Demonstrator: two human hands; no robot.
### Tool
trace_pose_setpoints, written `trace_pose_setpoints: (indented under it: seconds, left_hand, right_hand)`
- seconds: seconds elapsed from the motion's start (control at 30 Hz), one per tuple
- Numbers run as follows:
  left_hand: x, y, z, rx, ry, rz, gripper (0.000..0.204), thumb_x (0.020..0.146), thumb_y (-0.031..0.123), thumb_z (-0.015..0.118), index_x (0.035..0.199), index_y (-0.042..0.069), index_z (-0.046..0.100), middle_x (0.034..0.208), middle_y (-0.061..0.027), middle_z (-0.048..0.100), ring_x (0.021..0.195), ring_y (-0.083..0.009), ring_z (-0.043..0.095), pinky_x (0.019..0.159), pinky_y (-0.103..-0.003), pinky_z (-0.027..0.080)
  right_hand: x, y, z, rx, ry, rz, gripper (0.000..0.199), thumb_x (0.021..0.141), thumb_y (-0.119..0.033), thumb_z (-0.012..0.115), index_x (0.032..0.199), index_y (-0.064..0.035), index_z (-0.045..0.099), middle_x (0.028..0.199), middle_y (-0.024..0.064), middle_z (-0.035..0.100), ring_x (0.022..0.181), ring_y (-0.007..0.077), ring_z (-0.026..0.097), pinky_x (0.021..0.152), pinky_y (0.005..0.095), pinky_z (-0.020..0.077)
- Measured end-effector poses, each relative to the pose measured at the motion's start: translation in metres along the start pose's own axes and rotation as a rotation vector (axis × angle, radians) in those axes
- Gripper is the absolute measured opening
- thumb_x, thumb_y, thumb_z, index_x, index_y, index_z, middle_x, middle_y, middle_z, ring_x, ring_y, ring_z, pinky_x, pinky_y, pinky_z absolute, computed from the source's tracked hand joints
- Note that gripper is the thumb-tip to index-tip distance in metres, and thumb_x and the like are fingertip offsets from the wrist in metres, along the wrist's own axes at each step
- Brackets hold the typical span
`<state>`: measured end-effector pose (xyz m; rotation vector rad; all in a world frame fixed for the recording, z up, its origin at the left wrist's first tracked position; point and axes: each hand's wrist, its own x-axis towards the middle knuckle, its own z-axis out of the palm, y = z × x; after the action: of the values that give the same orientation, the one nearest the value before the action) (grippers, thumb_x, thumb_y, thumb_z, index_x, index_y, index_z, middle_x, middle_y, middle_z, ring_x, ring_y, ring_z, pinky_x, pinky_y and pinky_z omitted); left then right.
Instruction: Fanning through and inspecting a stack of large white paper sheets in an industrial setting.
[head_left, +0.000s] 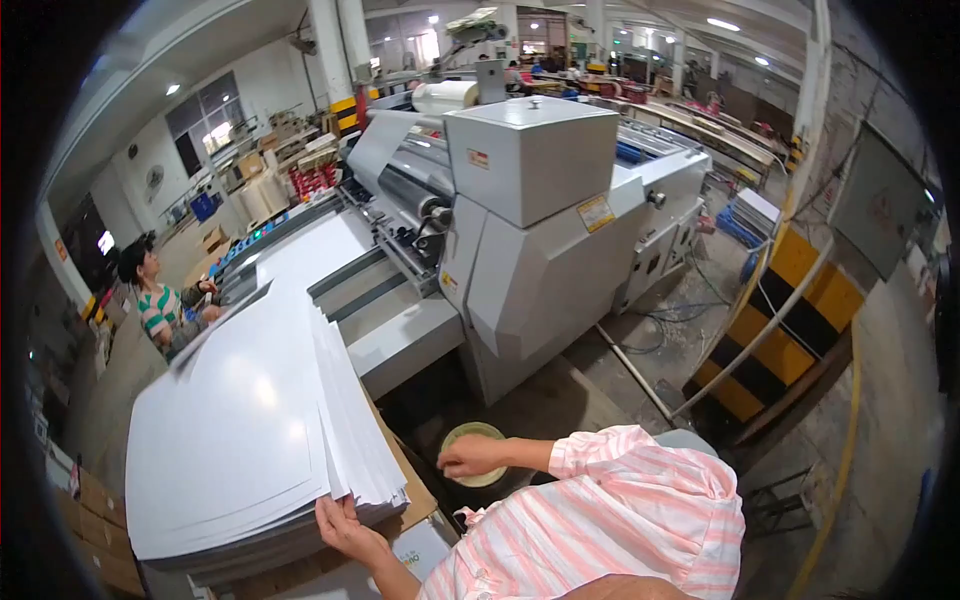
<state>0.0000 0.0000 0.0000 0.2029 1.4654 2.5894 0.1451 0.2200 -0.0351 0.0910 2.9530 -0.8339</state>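
A tall stack of large white, glossy sheets (230, 400) fills the lower left, its near right corner uneven and fanned. At that corner, my left hand (348, 525) pinches the edges of the top sheets between thumb and fingers. My right hand (472, 457) is held over a round pale-green tub (485, 432) to the right of the stack. Its fingers are curled together, and what they hold, if anything, is hidden. The tub's contents are partly covered by the hand.
Ahead stands a large grey sheet-feeding machine (540, 260) with rollers (410, 190) and a feed table carrying a white sheet (318, 248). A co-worker (165, 305) stands at its far left side. A yellow-and-black striped barrier (780, 325) and a slanting pipe (755, 335) are on the right.
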Motion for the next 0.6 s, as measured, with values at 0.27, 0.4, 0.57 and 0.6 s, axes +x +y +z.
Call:
trace_pose_setpoints:
  seconds: [0.27,0.4,0.57,0.6]
  left_hand:
    - [0.056,0.041,-0.015,0.133,0.133,0.159,0.029,0.089,0.016,0.056,0.106,-0.007,0.057,0.088,-0.0083,0.060,0.073,-0.0130,0.058,0.065,-0.026,0.050]
    - [0.048,0.073,-0.003,0.171,0.171,0.166,0.023,0.088,0.018,0.058,0.089,-0.005,0.060,0.076,-0.0017,0.056,0.066,-0.0079,0.055,0.059,-0.023,0.050]
    - [0.038,0.062,-0.016,0.147,0.259,0.152,0.014,0.087,0.011,0.058,0.088,-0.002,0.061,0.075,-0.0018,0.058,0.063,-0.0079,0.055,0.057,-0.023,0.050]
    - [0.040,0.061,-0.018,0.138,0.267,0.147,0.012,0.086,0.010,0.058,0.086,-0.001,0.060,0.075,-0.0011,0.058,0.062,-0.0078,0.055,0.057,-0.022,0.049]
  right_hand:
    - [0.112,-0.087,-0.075,0.532,0.363,-0.176,0.017,0.085,-0.010,0.059,0.099,-0.0021,0.064,0.085,0.0079,0.066,0.079,0.0123,0.062,0.070,0.0256,0.0493]
    - [0.144,-0.120,-0.102,0.651,0.389,-0.371,0.015,0.082,-0.005,0.059,0.095,0.0013,0.063,0.082,0.0086,0.063,0.072,0.0112,0.057,0.064,0.0250,0.0458]
    - [0.177,-0.164,-0.102,0.355,0.406,-0.648,0.017,0.078,0.001,0.060,0.094,-0.0014,0.064,0.093,0.0093,0.062,0.082,0.0197,0.060,0.071,0.0277,0.0469]
    - [0.186,-0.170,-0.098,0.284,0.402,-0.683,0.019,0.075,0.001,0.062,0.093,-0.0040,0.065,0.094,0.0089,0.062,0.083,0.0238,0.059,0.071,0.0299,0.0478]
